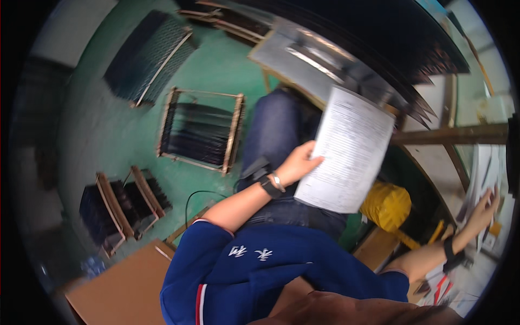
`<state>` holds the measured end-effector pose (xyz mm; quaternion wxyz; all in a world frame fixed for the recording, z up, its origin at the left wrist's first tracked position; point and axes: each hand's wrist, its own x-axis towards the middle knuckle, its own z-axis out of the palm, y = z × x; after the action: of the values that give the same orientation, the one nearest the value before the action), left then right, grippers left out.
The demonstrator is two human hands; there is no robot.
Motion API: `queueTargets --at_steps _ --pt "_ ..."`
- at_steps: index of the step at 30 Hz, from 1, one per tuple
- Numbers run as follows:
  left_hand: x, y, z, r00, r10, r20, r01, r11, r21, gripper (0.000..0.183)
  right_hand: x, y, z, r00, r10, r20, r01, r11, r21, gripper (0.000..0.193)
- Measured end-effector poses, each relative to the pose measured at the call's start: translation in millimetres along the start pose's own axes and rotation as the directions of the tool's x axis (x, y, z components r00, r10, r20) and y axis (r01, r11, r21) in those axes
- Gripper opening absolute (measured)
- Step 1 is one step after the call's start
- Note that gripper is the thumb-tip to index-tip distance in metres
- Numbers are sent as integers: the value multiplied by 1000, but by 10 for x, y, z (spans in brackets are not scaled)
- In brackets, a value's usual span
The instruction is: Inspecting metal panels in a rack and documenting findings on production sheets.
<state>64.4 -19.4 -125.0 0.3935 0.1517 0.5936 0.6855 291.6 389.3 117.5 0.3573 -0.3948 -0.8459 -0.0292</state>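
Green floor point(216, 67), racks point(233, 135) left of the paper point(349, 154).
Paper over jeans point(273, 124), long axis running away from body, far end leaning right. Left hand point(298, 164) pinches its left edge; right hand point(482, 210) part-spread, well right of it, contact unclear. Likely paper-handling step; next move probably needs a steady left pinch.

Print on the white sheet point(352, 151) is too small and blurred to read; the sheet hides most of the left hand's point(298, 164) fingers. At far right, whether the right hand point(482, 211) touches the white papers point(481, 168) is unclear. The lower edge cuts off the cardboard box point(124, 287).
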Motion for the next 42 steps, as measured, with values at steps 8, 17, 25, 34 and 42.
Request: queueTargets --at_steps 8,17,25,34,42 --pt "-326 70 -6 983 165 84 -167 986 11 16 -473 -882 -4 987 -159 -16 159 959 236 31" --pt "-889 261 -69 944 293 150 -292 956 -25 36 -733 -1764 444 846 -479 234 227 720 655 24" --pt "-1298 184 -126 802 354 -481 -380 924 47 27 -1198 -2489 953 633 -760 146 298 413 861 23" --pt "-1776 158 -128 480 387 -787 -250 921 300 23 -1504 -3075 1113 496 -859 128 -178 44 983 34" --pt "-2296 -396 -255 70 241 -968 -418 888 191 26 -1715 -3693 1308 273 -951 146 -337 47 940 36"
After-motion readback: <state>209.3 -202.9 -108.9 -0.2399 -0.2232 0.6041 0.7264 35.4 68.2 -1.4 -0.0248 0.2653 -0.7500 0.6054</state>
